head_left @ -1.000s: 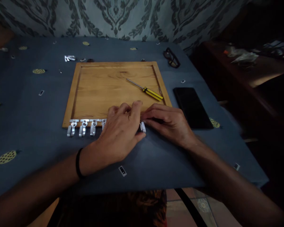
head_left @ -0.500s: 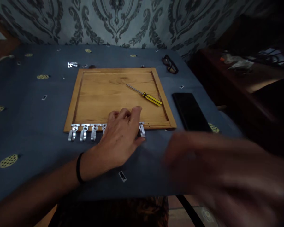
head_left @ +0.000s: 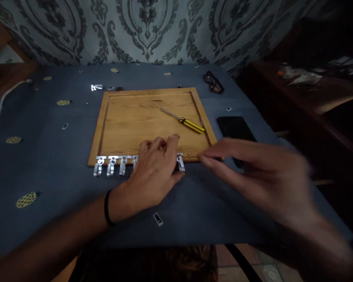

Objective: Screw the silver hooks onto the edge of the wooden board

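Observation:
A framed wooden board (head_left: 135, 129) lies on the table. Along its near edge runs a metal hook rail (head_left: 111, 159) with several silver hooks. My left hand (head_left: 154, 174) is closed over the middle of this rail, knuckles bent, the thumb beside the rightmost visible hook (head_left: 181, 162); it covers the hooks beneath it. By the board's near right corner my right hand (head_left: 261, 176), somewhat blurred, pinches thumb and forefinger together; whatever is between them is too small to make out. A yellow-and-black screwdriver (head_left: 191, 124) rests on the board, its shaft pointing to the far left.
Right of the board lies a black phone (head_left: 237, 127), partly behind my right hand. Dark-framed glasses (head_left: 213, 82) are at the far right, and a loose silver hook (head_left: 97, 87) at the far left. A blue patterned cloth (head_left: 61, 164) covers the table.
My right hand has come in from the lower right to the board's near right corner, with its fingertips pinched. The left hand stays on the rail. The view has shifted slightly.

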The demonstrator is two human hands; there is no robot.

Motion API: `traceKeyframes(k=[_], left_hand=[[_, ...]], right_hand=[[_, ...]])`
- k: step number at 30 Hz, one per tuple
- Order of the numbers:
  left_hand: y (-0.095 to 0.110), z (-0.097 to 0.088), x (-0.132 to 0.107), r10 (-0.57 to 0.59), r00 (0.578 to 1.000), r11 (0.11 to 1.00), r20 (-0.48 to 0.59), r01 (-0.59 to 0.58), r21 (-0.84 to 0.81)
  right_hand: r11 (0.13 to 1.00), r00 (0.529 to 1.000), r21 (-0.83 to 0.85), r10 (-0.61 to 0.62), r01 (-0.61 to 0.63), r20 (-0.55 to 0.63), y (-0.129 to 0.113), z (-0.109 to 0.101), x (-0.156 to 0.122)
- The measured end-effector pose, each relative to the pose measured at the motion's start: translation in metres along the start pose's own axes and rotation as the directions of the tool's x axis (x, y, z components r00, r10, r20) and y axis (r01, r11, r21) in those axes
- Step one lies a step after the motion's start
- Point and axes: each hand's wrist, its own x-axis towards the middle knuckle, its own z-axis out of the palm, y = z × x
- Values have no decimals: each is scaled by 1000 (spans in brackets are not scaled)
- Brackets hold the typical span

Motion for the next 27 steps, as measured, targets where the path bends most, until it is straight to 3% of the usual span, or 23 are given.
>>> traceKeyframes(k=[10, 18, 27], left_hand=[[0, 3, -1, 24, 999, 1000, -29, -24, 0], [-1, 3, 0, 15, 999, 1000, -36, -15, 3], [-1, 3, -1, 6, 999, 999, -33, -7, -33]], right_hand=[[995, 997, -48, 82, -82, -15, 17, 50, 23], [997, 999, -73, 33, -35, -29, 24, 55, 26], [997, 998, -55, 61, -62, -24, 24, 56, 25]])
